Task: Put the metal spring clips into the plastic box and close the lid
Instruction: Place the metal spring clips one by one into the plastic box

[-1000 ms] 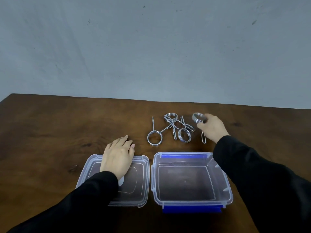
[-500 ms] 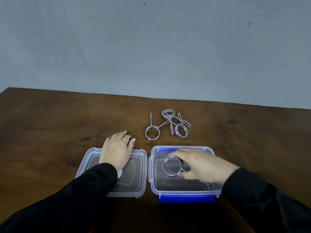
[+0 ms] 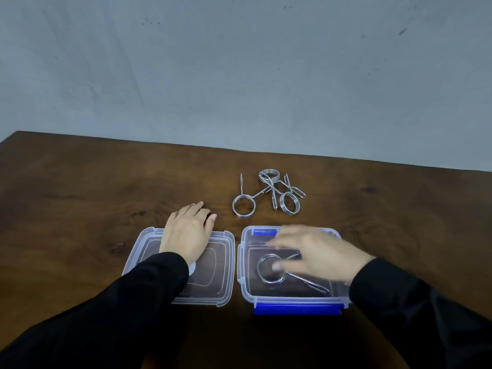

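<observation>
A clear plastic box (image 3: 246,286) with blue latches sits at the table's near edge. One metal spring clip (image 3: 262,275) lies flat on its floor. My right hand (image 3: 316,253) hovers just above the box, blurred, fingers spread and holding nothing. The loose clear lid (image 3: 215,286) lies to the left of the box, and my left hand (image 3: 186,233) rests flat on its far edge. Three more spring clips (image 3: 269,194) lie tangled together on the table behind the box.
The dark wooden table (image 3: 80,203) ends at a grey wall behind the clips. My black sleeves (image 3: 426,320) cover the near edge on both sides.
My right hand carried a clip from the pile into the box, let it go on the floor and now lifts off it with fingers spread. The left hand has stayed on the lid.
</observation>
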`<state>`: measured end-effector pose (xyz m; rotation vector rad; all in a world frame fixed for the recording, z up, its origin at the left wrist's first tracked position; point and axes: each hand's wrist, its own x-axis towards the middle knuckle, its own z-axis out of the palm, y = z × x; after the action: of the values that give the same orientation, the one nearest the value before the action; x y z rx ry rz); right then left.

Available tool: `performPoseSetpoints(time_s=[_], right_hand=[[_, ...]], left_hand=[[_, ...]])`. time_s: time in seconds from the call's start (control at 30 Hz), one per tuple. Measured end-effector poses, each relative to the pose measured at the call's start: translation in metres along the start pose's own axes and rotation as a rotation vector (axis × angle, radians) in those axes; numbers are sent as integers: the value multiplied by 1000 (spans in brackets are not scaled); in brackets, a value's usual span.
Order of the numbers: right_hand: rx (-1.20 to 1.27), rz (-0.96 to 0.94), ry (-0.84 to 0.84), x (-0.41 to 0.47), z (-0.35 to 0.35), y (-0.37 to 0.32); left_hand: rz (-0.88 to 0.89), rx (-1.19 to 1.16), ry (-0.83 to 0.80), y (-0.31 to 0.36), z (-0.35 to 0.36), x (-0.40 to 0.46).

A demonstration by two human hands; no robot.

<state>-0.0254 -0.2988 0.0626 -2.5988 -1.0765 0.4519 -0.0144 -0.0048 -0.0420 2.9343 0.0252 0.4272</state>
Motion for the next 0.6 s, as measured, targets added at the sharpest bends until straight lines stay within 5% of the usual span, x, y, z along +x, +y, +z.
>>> performPoseSetpoints(time_s=[0.07, 0.13, 0.3, 0.6], right_hand=[[23, -35, 334, 7, -9, 5], [80, 155, 528, 25, -19, 20], [76, 721, 225, 71, -27, 58], [187, 799, 226, 107, -9, 60]], left_hand=[[-11, -2, -14, 1, -2, 0], [-16, 2, -15, 2, -2, 0], [-19, 2, -7, 1, -2, 0], [-30, -11, -18, 3, -6, -1]])
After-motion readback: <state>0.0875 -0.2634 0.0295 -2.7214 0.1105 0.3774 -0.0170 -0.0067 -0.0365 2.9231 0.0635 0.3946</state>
